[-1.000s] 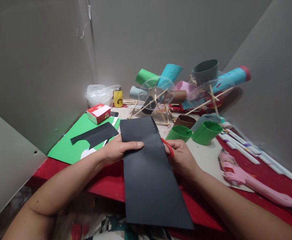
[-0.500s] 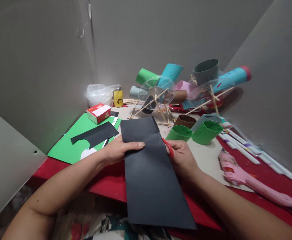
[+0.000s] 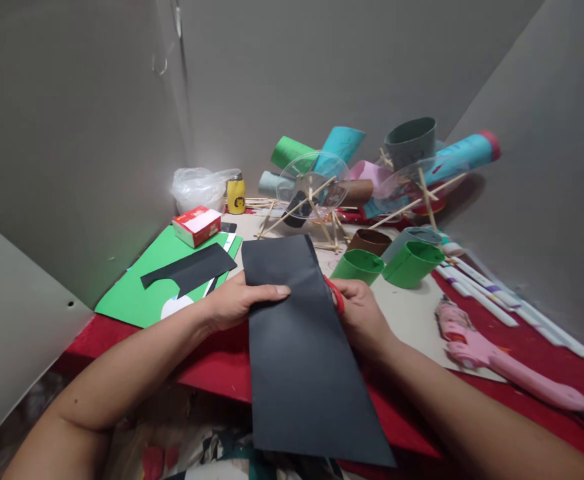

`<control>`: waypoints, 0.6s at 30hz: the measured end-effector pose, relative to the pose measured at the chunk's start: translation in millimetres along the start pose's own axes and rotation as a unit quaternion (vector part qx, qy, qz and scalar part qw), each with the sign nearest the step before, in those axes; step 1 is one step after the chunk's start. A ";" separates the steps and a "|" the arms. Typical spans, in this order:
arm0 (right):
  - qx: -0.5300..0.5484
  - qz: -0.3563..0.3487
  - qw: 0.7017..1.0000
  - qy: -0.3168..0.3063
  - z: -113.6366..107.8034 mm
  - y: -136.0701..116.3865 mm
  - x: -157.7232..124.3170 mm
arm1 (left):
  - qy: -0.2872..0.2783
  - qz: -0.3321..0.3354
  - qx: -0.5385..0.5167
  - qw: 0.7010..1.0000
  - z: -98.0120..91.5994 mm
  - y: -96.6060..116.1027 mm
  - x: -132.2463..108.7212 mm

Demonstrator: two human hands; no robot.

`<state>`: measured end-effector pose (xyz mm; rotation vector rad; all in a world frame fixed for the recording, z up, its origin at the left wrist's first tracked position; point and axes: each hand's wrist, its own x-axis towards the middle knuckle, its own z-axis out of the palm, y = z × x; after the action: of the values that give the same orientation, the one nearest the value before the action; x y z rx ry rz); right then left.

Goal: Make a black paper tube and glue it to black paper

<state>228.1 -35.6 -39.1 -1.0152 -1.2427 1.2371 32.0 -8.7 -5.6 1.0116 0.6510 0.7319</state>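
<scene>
While the left hand point(image 3: 235, 303) pinches the black sheet point(image 3: 297, 347) by its left edge, thumb flat on top and fingers tucked underneath, the right hand point(image 3: 362, 313) sits at the sheet's right edge, closed round the red handle of the scissors point(image 3: 336, 293). The blades are hidden behind the sheet, so how far they gape I cannot tell. The sheet itself hangs between the two hands, far end over the red table point(image 3: 212, 363), near end drooping off the table's front edge towards the lap.

By the look of it, this is cutting in progress along the sheet's right side. A clean line calls for the left hand to hold the paper taut and feed it steadily into the blades.

Left of the sheet lies a green sheet point(image 3: 142, 293) with a black offcut point(image 3: 192, 268) on it, and a red box point(image 3: 197, 225) beyond. Just right of the sheet's far end stand two green paper rolls point(image 3: 412, 263). Well to the right lies a pink glue gun point(image 3: 497, 363)
</scene>
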 end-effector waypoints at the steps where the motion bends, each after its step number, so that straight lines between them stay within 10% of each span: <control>1: 0.000 -0.001 1.000 -0.001 -1.0 0.9 0.5 | -0.002 0.001 0.000 1.000 -0.3 -0.6 0.3; 18: 0.003 -0.027 0.999 0.029 0.6 1.0 -1.5 | -0.016 0.007 0.001 1.000 -0.8 -3.8 3.3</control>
<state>227.6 -37.1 -40.1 -0.9991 -1.2126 1.1608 34.2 -6.9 -9.8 1.0281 0.6172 0.7255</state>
